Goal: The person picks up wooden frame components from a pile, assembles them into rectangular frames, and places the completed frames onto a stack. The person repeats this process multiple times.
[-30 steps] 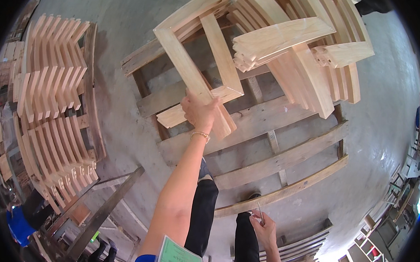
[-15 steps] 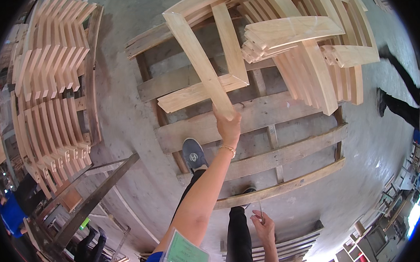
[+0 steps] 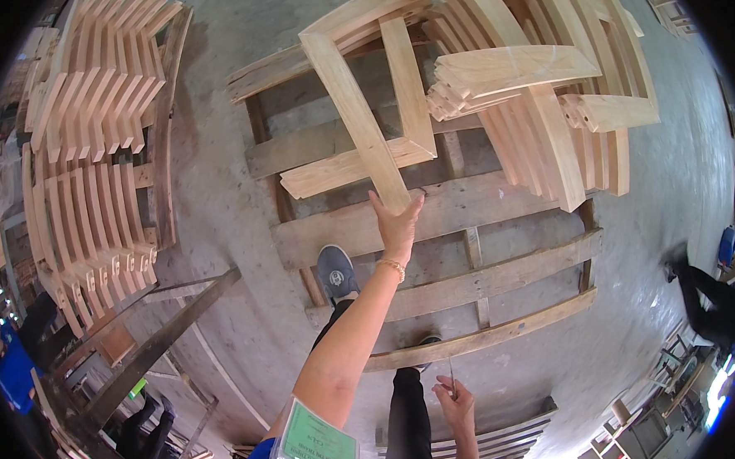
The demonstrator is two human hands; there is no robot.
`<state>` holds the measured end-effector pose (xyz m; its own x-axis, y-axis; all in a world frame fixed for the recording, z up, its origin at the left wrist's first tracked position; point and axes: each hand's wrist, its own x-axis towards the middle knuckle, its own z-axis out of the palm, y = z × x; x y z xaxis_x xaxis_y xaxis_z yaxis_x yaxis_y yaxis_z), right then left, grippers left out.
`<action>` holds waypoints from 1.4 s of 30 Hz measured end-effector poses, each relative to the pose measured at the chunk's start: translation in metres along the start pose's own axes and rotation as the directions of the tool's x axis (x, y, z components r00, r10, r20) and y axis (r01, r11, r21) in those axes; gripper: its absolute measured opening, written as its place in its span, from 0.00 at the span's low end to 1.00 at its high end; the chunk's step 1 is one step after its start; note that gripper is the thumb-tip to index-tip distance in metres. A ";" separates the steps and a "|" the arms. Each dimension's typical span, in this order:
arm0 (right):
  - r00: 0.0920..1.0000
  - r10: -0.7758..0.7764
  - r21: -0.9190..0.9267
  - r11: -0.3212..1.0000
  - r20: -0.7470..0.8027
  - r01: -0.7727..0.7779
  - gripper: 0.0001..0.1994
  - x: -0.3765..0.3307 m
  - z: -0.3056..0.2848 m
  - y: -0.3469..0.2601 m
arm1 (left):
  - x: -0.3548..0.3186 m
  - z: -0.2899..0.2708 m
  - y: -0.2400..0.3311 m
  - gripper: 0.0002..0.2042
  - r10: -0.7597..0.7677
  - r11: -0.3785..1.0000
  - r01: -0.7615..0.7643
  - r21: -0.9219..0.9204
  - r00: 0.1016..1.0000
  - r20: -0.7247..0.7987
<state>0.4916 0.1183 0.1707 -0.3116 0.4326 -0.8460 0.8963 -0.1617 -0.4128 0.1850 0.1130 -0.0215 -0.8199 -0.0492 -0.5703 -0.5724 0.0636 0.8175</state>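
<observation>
My left hand (image 3: pixel 398 225) is at the near end of an L-shaped wooden frame piece (image 3: pixel 353 118). Its thumb and fingers are spread to either side of that end, apart from a closed grip. The piece lies across another pale wooden frame piece (image 3: pixel 410 86) on a wooden pallet (image 3: pixel 359 228). Low in the view, close to my right leg, my right hand (image 3: pixel 457 403) pinches a thin, slender tool (image 3: pixel 452 375) pointing upward; its exact kind is too small to make out.
Angled wooden frames (image 3: pixel 537 129) are stacked on the pallet's right side. More frames (image 3: pixel 98 86) stand in rows at the left, beside a dark metal frame (image 3: pixel 161 344). Slats (image 3: pixel 495 439) lie behind my right hand. A person's dark-clothed legs (image 3: pixel 712 299) are at the right.
My left hand has loosened from the wooden piece and its fingers have spread. My right hand stays low with the slender tool. The person at the right has moved nearer the lower edge.
</observation>
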 end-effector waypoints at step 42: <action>0.497 -0.574 -0.386 0.314 0.651 0.868 0.13 -0.131 -0.001 -0.121 | -0.799 -0.690 0.151 0.30 0.250 0.804 0.542 0.245 0.065 -0.966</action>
<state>0.4244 0.0819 0.3316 -0.8745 -0.2697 -0.4032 0.1328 0.6665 -0.7336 0.7566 -0.5261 0.6134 -0.1931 -0.9501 0.2450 -0.9057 0.2686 0.3280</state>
